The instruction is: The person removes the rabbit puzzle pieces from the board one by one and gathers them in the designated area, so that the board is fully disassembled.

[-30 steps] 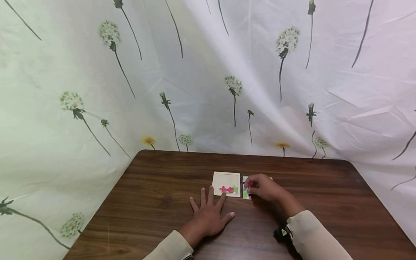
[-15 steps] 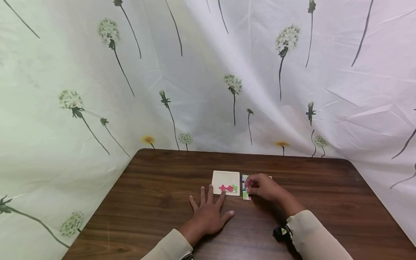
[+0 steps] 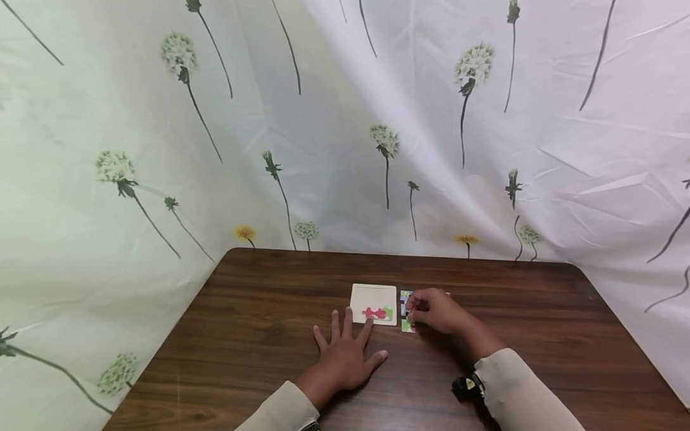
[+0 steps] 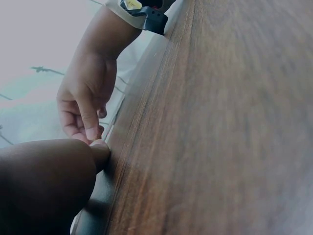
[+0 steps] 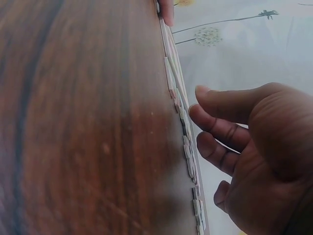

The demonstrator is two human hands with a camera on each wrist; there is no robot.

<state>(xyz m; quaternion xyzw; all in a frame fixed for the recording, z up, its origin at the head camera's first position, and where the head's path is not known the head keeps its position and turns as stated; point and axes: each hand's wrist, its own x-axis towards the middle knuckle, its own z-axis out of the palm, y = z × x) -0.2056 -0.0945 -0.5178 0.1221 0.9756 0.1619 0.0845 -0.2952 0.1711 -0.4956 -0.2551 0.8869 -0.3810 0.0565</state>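
Note:
My left hand [image 3: 344,360] lies on the table with its fingers spread. Its fingertips touch the near edge of a pale square puzzle tray [image 3: 370,297]. Pink and green puzzle pieces [image 3: 378,313] sit along the tray's near side. To the right, my right hand [image 3: 440,311] is over loose puzzle pieces [image 3: 406,327], its fingers bent and thumb close to the index finger. Seen from the right wrist, these fingertips [image 5: 197,110] are at the edge of the flat pieces [image 5: 189,154]. Whether a piece is between them is hidden. More pieces lie partly under the hand.
A dark wood-grain table [image 3: 261,339] carries everything. Behind it hangs a white cloth [image 3: 337,114] printed with dandelions. Straps with small dark devices [image 3: 467,388] sit on both wrists.
The left hand stays in place. Under the right fingertips, the pieces have shifted slightly and a dark gap shows between them. The head view has drifted a little.

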